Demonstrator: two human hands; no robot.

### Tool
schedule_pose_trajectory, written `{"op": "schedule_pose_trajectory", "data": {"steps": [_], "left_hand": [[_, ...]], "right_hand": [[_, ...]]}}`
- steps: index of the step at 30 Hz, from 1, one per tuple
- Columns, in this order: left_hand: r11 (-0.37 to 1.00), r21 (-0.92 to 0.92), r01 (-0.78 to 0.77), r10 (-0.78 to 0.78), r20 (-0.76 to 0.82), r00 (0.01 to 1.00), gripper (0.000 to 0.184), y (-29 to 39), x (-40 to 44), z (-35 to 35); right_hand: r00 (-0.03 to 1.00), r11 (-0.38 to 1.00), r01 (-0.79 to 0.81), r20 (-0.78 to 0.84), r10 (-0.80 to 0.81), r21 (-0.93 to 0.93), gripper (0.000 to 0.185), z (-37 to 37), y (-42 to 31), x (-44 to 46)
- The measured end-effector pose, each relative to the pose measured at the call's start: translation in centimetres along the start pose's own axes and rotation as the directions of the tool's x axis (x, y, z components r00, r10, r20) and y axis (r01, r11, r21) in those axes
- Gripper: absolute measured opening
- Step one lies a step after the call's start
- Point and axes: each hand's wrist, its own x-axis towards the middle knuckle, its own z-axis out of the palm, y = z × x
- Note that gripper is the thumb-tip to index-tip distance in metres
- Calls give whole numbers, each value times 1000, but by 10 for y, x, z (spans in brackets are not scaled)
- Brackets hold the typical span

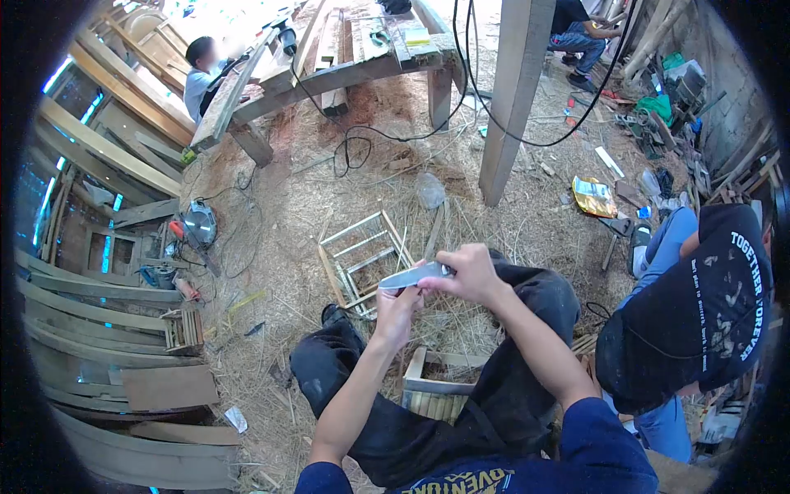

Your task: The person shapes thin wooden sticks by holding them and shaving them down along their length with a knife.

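Knife point(411, 276), held above the floor point(271, 198), is probably light, stiff and sharp, best taken by its handle point(445, 269). The right hand point(471, 274) is closed round that handle; the left hand point(396, 313) curls near the blade point(398, 281), its grip unclear. A frame point(333, 274) lies beyond.

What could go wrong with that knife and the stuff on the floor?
The knife in the right hand might slip and cut the left hand, because the blade is right by its fingers. Someone could also trip over the power saw lying on the floor.
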Motion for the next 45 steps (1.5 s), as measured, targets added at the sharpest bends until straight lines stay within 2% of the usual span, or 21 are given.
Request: {"op": "schedule_pose_trajectory", "data": {"steps": [1,5,8,11,15,18,22,23,26,27,30,31,32,34,35,38,39,42,45], "left_hand": [[1000,-4,26,-26,-52,998,38,-4,3,0],[996,-92,17,-13,40,999,38,-5,9,-7],[997,-45,56,-52,71,996,28,-4,8,-10],[995,-44,92,-93,-20,995,13,1,-1,5],[1000,5,5,-5,9,1000,19,1,2,-4],[999,12,38,-38,-37,999,23,10,-3,1],[998,49,38,-36,-33,999,28,3,-4,-6],[999,19,44,-44,-23,999,28,4,-5,-7],[998,-45,51,-51,-2,999,28,11,-4,-10],[997,-48,56,-56,4,998,29,9,-5,-10],[997,-48,61,-60,26,998,28,4,-3,-12],[997,-45,59,-58,18,998,27,5,-3,-11],[997,-42,62,-62,8,998,27,4,-5,-12],[995,-76,62,-60,35,998,27,6,-3,-16],[994,-94,55,-51,51,997,27,7,-2,-17],[996,-70,57,-55,26,998,20,8,-5,-13],[997,-55,52,-51,14,999,22,10,-5,-11],[999,-9,52,-52,-26,998,29,10,-7,-6],[997,-40,72,-70,57,996,32,10,-4,-13]], "right_hand": [[999,1000,21,32,-20,-21,52,-2,5,2],[999,998,24,-25,-26,-61,54,-10,10,7],[996,996,40,-79,-46,-81,54,-8,15,7],[991,992,110,81,-105,-58,54,-9,4,3],[989,996,69,-130,-77,-64,58,-6,15,12],[995,991,-25,-99,12,-131,58,-14,15,16],[995,995,97,34,-97,1,57,3,1,3],[994,994,111,8,-111,-9,56,0,4,7],[979,984,-180,-90,181,19,55,-3,15,16],[986,985,-152,-79,146,-76,54,-4,18,17],[993,993,114,1,-114,-8,55,4,5,6],[988,989,147,39,-148,33,56,8,-2,3],[989,989,148,10,-148,5,56,9,1,6],[990,990,131,-42,-133,-49,57,8,9,11],[999,999,19,-33,-20,-30,58,4,10,15],[997,997,41,-68,-46,-66,59,9,15,11],[992,996,89,-92,-90,-20,60,11,8,8],[994,994,106,9,-106,-13,60,6,2,8],[993,998,-47,-106,42,-43,58,3,20,14]]}}
